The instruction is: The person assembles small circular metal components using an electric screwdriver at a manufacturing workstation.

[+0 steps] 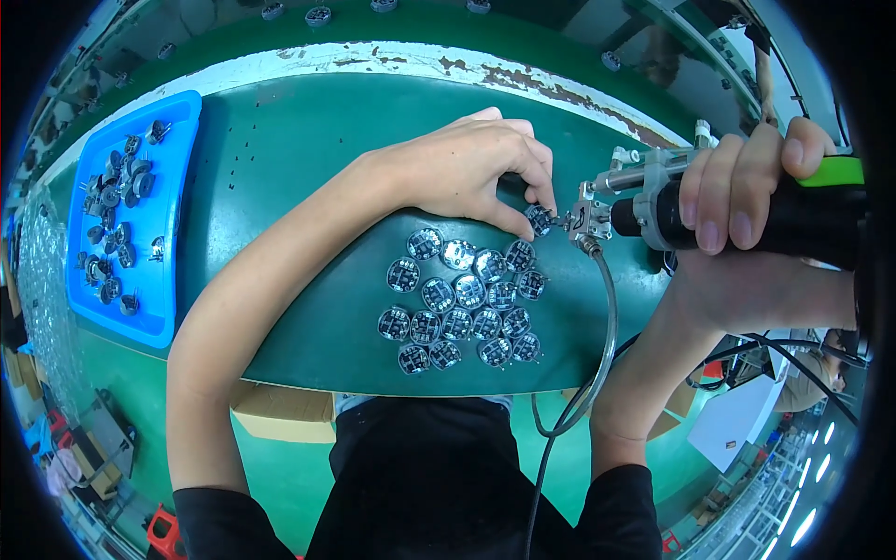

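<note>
My left hand [481, 168] reaches over the green table and pinches a small round part with a circuit board [539, 220] between thumb and fingers. From the right, my right hand [747, 191] is wrapped round a black power screwdriver [793, 219] with a green stripe. The screwdriver lies level, and its metal nose block [590, 220] points left at the held part. Whether the tip touches the part is too small to tell. Just below my left hand, several similar round circuit-board parts [455, 324] lie in loose rows.
A blue tray [187, 187] with several grey round parts stands at the left. Tiny dark bits [246, 144] are scattered beside it. A clear hose [609, 322] hangs from the nose block over the table's front edge. Behind the table's white, chipped edge [392, 58] runs a green strip with round parts.
</note>
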Tool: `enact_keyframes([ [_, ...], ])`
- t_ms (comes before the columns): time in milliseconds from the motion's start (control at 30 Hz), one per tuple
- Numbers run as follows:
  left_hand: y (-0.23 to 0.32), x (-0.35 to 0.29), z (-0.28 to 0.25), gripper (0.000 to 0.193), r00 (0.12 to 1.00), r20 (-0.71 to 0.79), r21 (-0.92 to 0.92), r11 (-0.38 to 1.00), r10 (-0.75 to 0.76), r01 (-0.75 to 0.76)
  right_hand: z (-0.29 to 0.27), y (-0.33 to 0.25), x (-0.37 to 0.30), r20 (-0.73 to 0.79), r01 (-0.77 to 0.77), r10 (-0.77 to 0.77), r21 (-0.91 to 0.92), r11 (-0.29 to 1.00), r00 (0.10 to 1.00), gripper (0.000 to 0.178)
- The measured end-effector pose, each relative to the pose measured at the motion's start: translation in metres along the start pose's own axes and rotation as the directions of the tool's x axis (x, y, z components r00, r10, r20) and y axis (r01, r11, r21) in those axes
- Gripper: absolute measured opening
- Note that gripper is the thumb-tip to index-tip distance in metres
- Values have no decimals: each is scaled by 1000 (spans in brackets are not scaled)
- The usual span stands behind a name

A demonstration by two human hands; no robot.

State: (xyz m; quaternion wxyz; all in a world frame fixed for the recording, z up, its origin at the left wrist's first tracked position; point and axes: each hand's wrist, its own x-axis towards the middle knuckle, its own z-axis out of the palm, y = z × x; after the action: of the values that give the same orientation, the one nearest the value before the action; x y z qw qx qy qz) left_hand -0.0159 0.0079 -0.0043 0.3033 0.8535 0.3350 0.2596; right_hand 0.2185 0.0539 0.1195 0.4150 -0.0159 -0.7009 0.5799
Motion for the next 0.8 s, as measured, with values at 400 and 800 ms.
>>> enact_keyframes([
  [400,5,-2,-4,39,999,36,2,1000,-5,5,-9,-39,-3,-178,-7,-4,-63,998,984,78],
  [800,-23,0,-44,23,855,-453,46,950,-255,307,-22,-18,44,-18,176,-175,144,974,984,76],
])
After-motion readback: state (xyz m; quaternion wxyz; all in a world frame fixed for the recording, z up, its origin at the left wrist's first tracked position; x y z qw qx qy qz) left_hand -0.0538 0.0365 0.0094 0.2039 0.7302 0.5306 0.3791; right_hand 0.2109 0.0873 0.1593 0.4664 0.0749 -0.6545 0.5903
